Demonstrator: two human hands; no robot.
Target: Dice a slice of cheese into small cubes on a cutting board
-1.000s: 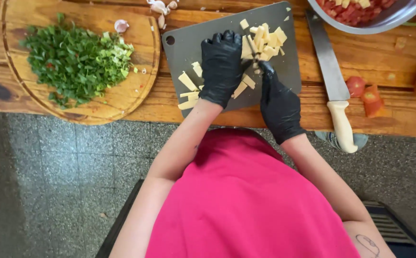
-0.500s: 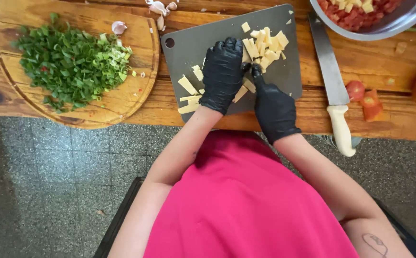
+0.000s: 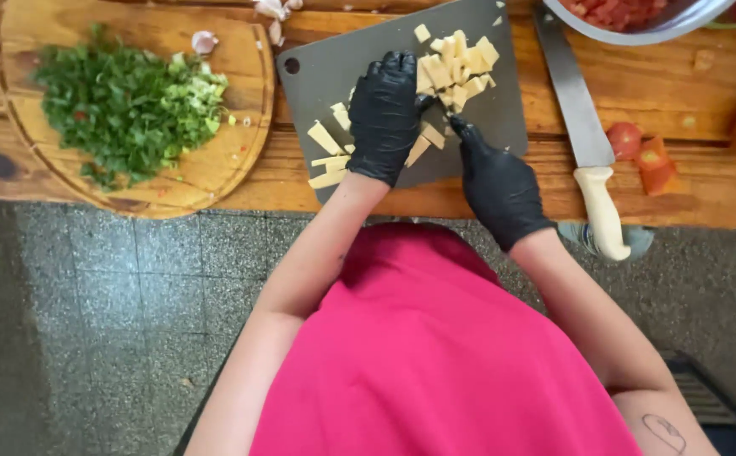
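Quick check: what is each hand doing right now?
Left hand: curled, pressing down on the cheese strips.
Right hand: closed beside the cheese cubes; what it grips cannot be told.

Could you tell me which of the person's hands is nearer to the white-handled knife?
Right. The right hand is just beside the white-handled knife, apart from it; the left hand rests farther away on the grey cutting board.

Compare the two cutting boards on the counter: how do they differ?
The grey board is rectangular, thin and dark, with pale cheese pieces on it; the wooden board is rounded, thicker and light brown, heaped with chopped greens. Both gloved hands, left hand and right hand, work over the grey board; none is at the wooden board. Both lie flat on the wooden counter.
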